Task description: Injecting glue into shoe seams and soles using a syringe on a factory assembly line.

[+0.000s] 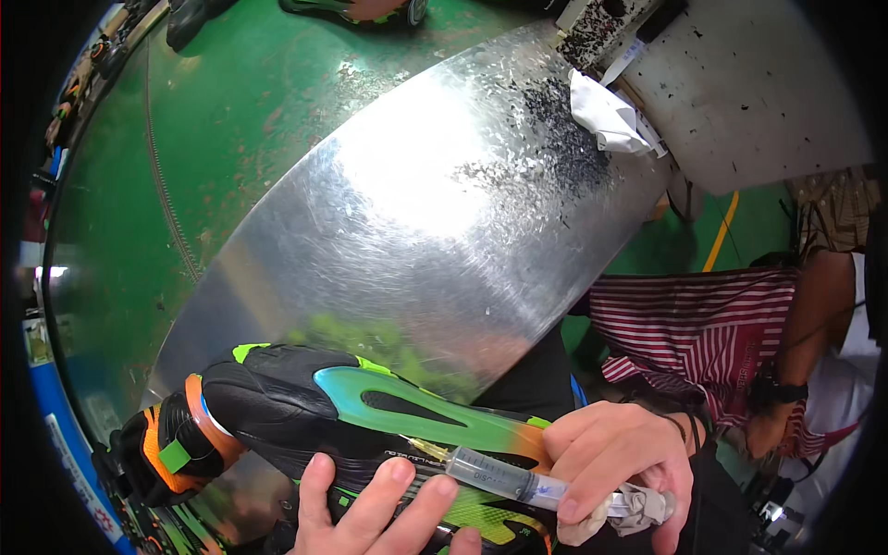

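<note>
A black shoe (268, 398) with a teal, green and orange side piece (398, 400) lies on its side before me. My right hand (622, 453) is closed around a clear syringe (486, 474), with whitish crumpled material (638, 509) by its fingers and plunger end. The syringe's thin yellowish tip (425, 449) points left, at the lower edge of the side piece; whether it touches cannot be made out. Below, my left hand (375, 509) has its fingers spread against the lower part of the shoe. The palm is out of the picture.
Beyond the shoe, a shiny metal tabletop (351, 250) is strewn with black shavings (555, 120). A white cloth or paper (606, 116) and a knife (629, 55) lie at its far right. More shoes (166, 444) are at left. Another person's arm (823, 314) and striped apron (694, 310) are at right.
</note>
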The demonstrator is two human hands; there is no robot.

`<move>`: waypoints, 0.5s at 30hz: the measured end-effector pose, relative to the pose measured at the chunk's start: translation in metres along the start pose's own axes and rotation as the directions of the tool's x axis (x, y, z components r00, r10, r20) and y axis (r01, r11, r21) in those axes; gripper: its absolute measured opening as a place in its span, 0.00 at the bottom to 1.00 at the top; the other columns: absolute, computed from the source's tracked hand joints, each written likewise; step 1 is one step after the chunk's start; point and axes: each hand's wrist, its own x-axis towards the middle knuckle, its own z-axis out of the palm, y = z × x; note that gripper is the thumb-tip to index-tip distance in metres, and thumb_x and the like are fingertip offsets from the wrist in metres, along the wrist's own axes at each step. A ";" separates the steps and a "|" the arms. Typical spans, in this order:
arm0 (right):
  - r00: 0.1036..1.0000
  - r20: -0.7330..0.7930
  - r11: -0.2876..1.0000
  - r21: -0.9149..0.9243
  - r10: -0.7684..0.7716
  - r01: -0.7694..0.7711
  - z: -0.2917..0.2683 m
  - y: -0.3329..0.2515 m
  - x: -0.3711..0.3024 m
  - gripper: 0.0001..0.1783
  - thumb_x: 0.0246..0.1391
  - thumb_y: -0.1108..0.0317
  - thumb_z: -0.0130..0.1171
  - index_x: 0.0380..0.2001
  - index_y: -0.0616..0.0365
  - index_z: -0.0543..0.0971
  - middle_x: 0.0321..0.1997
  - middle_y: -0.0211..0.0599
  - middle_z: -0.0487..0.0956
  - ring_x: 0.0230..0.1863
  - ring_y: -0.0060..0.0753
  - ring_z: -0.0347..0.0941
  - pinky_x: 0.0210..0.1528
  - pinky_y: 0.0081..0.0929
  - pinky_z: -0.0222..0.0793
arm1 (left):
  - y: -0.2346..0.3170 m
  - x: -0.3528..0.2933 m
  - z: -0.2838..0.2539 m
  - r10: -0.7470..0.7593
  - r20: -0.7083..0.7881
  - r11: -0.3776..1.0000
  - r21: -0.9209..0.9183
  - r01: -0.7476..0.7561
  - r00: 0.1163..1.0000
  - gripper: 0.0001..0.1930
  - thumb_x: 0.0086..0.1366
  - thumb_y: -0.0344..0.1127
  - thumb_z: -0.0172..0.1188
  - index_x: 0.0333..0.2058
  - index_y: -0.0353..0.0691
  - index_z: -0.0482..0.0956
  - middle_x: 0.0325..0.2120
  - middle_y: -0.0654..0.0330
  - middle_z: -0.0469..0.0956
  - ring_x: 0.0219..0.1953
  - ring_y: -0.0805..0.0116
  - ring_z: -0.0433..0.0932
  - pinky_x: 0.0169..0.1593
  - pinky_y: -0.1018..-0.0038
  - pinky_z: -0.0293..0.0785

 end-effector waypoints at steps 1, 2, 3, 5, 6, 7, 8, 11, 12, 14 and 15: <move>1.000 -0.005 1.000 0.002 0.002 -0.002 0.002 0.000 0.000 0.39 0.46 0.40 0.65 0.45 0.70 0.76 0.37 0.51 0.79 0.25 0.39 0.69 0.25 0.31 0.57 | 0.000 -0.001 -0.001 -0.005 0.001 1.000 0.001 0.005 1.000 0.10 0.51 0.32 0.62 0.34 0.53 0.77 0.47 0.53 0.76 0.50 0.48 0.75 0.57 0.38 0.57; 1.000 -0.004 1.000 -0.001 0.003 -0.003 0.003 -0.001 -0.001 0.39 0.46 0.41 0.65 0.45 0.70 0.76 0.37 0.51 0.79 0.25 0.39 0.69 0.25 0.31 0.58 | 0.000 -0.002 -0.002 -0.005 0.005 1.000 -0.003 0.005 1.000 0.10 0.51 0.32 0.62 0.34 0.53 0.77 0.47 0.53 0.76 0.50 0.48 0.75 0.57 0.38 0.57; 1.000 -0.003 1.000 -0.003 0.003 -0.003 0.005 -0.001 -0.001 0.39 0.46 0.41 0.65 0.45 0.70 0.76 0.37 0.51 0.79 0.26 0.40 0.69 0.25 0.31 0.58 | 0.000 -0.003 -0.004 -0.003 0.010 1.000 -0.004 0.003 1.000 0.11 0.51 0.32 0.62 0.34 0.53 0.76 0.47 0.53 0.76 0.50 0.47 0.75 0.57 0.38 0.56; 1.000 -0.001 1.000 0.003 0.004 -0.004 0.005 -0.002 -0.002 0.39 0.47 0.41 0.65 0.45 0.70 0.76 0.37 0.51 0.79 0.26 0.40 0.69 0.25 0.31 0.58 | 0.001 -0.002 -0.004 0.000 0.010 1.000 -0.003 0.000 1.000 0.11 0.51 0.32 0.62 0.34 0.53 0.76 0.47 0.53 0.76 0.50 0.47 0.74 0.57 0.38 0.56; 1.000 0.001 1.000 0.009 0.004 -0.004 0.004 -0.003 -0.002 0.39 0.47 0.41 0.64 0.46 0.70 0.76 0.37 0.51 0.79 0.25 0.40 0.69 0.25 0.31 0.58 | 0.002 -0.002 -0.004 0.000 0.009 1.000 -0.003 0.000 1.000 0.11 0.51 0.32 0.62 0.35 0.53 0.76 0.47 0.53 0.76 0.50 0.47 0.74 0.57 0.38 0.56; 1.000 -0.001 1.000 0.007 0.003 -0.003 0.005 -0.002 -0.002 0.39 0.47 0.41 0.64 0.46 0.70 0.76 0.37 0.51 0.79 0.25 0.40 0.69 0.25 0.31 0.58 | 0.001 -0.003 -0.004 0.002 0.011 1.000 -0.002 -0.002 1.000 0.11 0.51 0.32 0.62 0.35 0.52 0.76 0.47 0.53 0.76 0.50 0.47 0.74 0.57 0.37 0.56; 1.000 0.004 1.000 -0.003 0.008 -0.008 0.006 -0.002 -0.003 0.39 0.47 0.41 0.64 0.46 0.70 0.76 0.37 0.51 0.79 0.25 0.39 0.69 0.25 0.31 0.58 | 0.000 -0.005 -0.004 0.005 0.011 1.000 -0.003 -0.004 1.000 0.11 0.51 0.32 0.62 0.35 0.52 0.76 0.47 0.53 0.76 0.50 0.47 0.74 0.57 0.37 0.56; 1.000 0.016 1.000 -0.017 0.021 -0.021 0.008 -0.002 -0.005 0.39 0.47 0.41 0.64 0.46 0.69 0.76 0.37 0.51 0.79 0.24 0.39 0.68 0.25 0.31 0.58 | -0.001 -0.009 -0.004 0.008 0.020 1.000 -0.002 -0.008 1.000 0.11 0.51 0.32 0.62 0.35 0.52 0.75 0.48 0.53 0.75 0.50 0.47 0.74 0.57 0.37 0.56; 0.999 0.023 0.999 -0.019 0.030 -0.029 0.008 -0.002 -0.006 0.39 0.47 0.41 0.64 0.46 0.69 0.76 0.37 0.51 0.79 0.24 0.39 0.67 0.25 0.31 0.58 | -0.001 -0.011 -0.004 0.010 0.022 1.000 0.003 -0.010 1.000 0.12 0.51 0.32 0.62 0.36 0.52 0.75 0.48 0.53 0.75 0.50 0.47 0.74 0.57 0.36 0.56; 0.999 0.011 0.999 -0.019 0.034 -0.033 0.009 -0.004 -0.007 0.39 0.47 0.40 0.64 0.46 0.69 0.76 0.37 0.51 0.79 0.24 0.38 0.67 0.24 0.30 0.58 | 0.000 -0.012 -0.004 0.011 0.025 1.000 0.005 -0.012 1.000 0.13 0.51 0.32 0.62 0.37 0.52 0.75 0.48 0.53 0.75 0.50 0.46 0.74 0.57 0.36 0.56; 0.999 0.000 0.999 -0.018 0.037 -0.037 0.010 -0.004 -0.008 0.39 0.47 0.40 0.64 0.46 0.68 0.76 0.37 0.51 0.79 0.24 0.38 0.67 0.24 0.30 0.57 | 0.000 -0.012 -0.004 0.012 0.028 1.000 0.008 -0.012 1.000 0.13 0.52 0.32 0.62 0.37 0.53 0.74 0.48 0.52 0.75 0.50 0.46 0.74 0.57 0.36 0.56</move>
